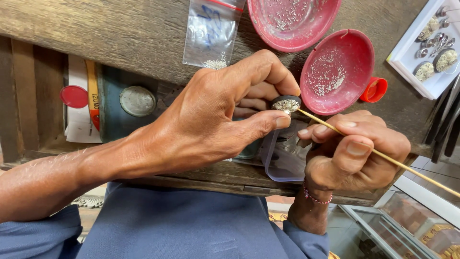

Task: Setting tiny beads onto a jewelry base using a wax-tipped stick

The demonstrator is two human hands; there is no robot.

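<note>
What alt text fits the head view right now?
The left hand pinches a small round bead-covered piece while the right hand touches a thin wooden stick to it, above a wooden bench with two red dishes of tiny beads.

Two red dishes (pixel 330 72) (white-speckled), tan stick (pixel 383 156), blue trousers (pixel 191 230).

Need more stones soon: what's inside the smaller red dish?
The red dish holds a thin scatter of tiny pale beads across its middle. The right hand covers none of it; its underside is hidden.
</note>
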